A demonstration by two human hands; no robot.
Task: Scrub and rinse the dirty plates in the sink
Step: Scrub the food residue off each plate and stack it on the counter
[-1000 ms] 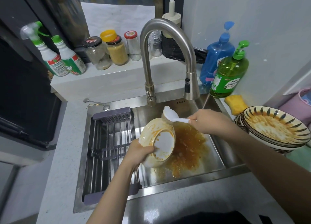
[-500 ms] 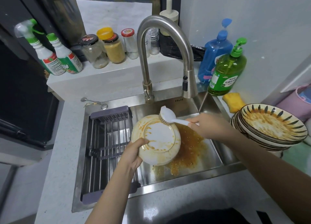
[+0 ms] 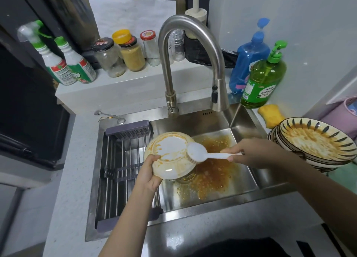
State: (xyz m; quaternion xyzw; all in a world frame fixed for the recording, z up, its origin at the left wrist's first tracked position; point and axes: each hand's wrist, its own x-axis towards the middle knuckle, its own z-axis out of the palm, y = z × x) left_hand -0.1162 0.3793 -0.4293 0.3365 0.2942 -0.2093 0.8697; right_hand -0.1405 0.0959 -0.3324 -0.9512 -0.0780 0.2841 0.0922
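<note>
My left hand (image 3: 149, 171) grips a white plate (image 3: 170, 156) by its near rim, underside up and streaked with orange sauce, over the steel sink (image 3: 249, 181). My right hand (image 3: 249, 153) holds the handle of a white dish brush (image 3: 199, 152). The brush head rests on the plate's right edge. A stack of several striped plates (image 3: 316, 142), the top one smeared with sauce, stands on the counter right of the sink. Orange sauce covers the sink floor (image 3: 214, 171) under the plate.
A grey drying rack (image 3: 123, 164) fills the sink's left part. The arched faucet (image 3: 190, 63) hangs over the sink, no water visible. Green (image 3: 263, 80) and blue (image 3: 248, 59) soap bottles and a yellow sponge (image 3: 271, 115) sit at the back right; jars and spray bottles line the ledge.
The plate has turned so its underside faces up more flatly. The brush has moved from the plate's far rim down to its right edge, and my right hand has shifted right and lower.
</note>
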